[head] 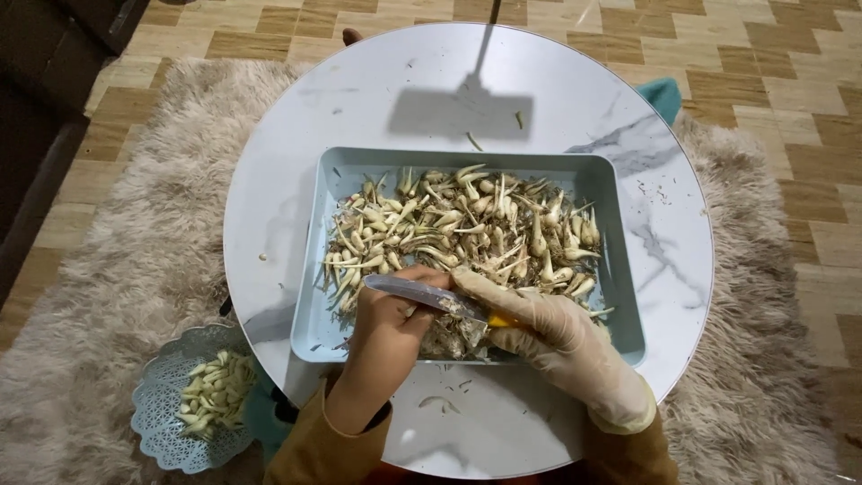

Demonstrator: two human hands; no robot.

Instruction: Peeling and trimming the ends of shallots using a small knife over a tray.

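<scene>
right hand [548, 328] grips knife [422, 295] | left hand [395, 314] closed on bulb | tray [310, 305] | basket [162, 404]

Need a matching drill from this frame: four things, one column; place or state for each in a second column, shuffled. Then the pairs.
1. knife
2. blue tray
3. lacy blue dish
4. glove

A. on the rug, left of the table, holding peeled pieces
B. worn on the right hand
C. blade across the tray's near edge, over the left hand
D. on the round marble table, full of unpeeled bulbs

Pairs: 1-C, 2-D, 3-A, 4-B
</scene>
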